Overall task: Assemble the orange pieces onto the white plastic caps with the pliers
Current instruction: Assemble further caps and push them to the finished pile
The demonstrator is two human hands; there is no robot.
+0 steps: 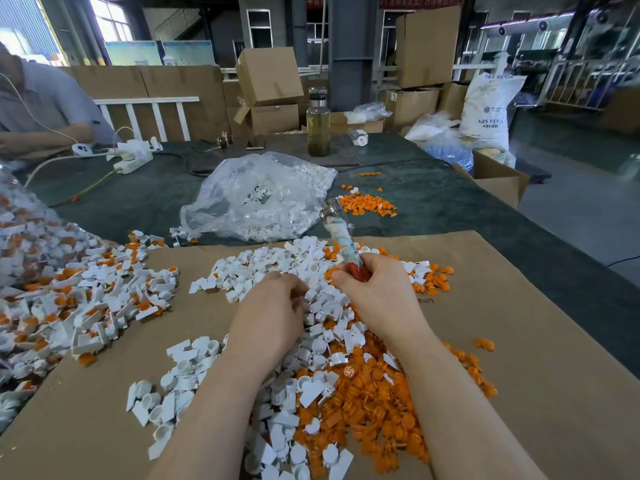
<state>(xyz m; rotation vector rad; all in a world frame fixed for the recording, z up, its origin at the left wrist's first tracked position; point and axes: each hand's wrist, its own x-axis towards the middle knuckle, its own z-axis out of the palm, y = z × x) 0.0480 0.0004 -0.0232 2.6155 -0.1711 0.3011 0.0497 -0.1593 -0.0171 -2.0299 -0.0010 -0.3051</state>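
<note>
Fingers of the right hand (375, 294) were clamped round the red handles of the pliers (341, 242), whose steel head pointed away above the heap. Those of the left hand (273, 306) curled down into the loose white caps (322, 306); whether they pinched one could not be told. Orange pieces (374, 407) lay unsorted beside them on the cardboard (554, 375). A large assembled pile (79, 299) sat to the left, yet plenty apparently remained.
</note>
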